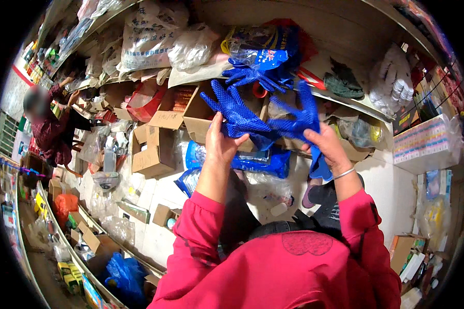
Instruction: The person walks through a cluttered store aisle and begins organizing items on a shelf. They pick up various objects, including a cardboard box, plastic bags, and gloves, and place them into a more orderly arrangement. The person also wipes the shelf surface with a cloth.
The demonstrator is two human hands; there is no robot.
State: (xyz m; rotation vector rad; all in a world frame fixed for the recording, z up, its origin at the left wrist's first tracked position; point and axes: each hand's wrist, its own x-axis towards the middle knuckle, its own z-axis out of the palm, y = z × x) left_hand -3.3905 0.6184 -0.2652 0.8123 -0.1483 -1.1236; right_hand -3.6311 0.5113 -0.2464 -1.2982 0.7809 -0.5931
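My left hand [222, 138] is closed on a blue work glove [236, 114] with a dotted palm, its fingers pointing up and left. Another blue glove [303, 116] hangs from my right hand [327, 147], pinched near its cuff between thumb and fingers. The two gloves touch or overlap between my hands. Just beyond them, more blue gloves [252, 77] lie at the shelf edge, below a blue and clear plastic package [265, 46]. Below the held gloves, a blue plastic package [263, 162] lies partly hidden.
Open cardboard boxes [152, 152] stand under the shelf. White plastic bags [152, 38], a dark green glove [343, 80] and white gloves [394, 74] rest on it. At the right stands a wrapped stack of small boxes [425, 141]. Another person [54, 121] is at the far left.
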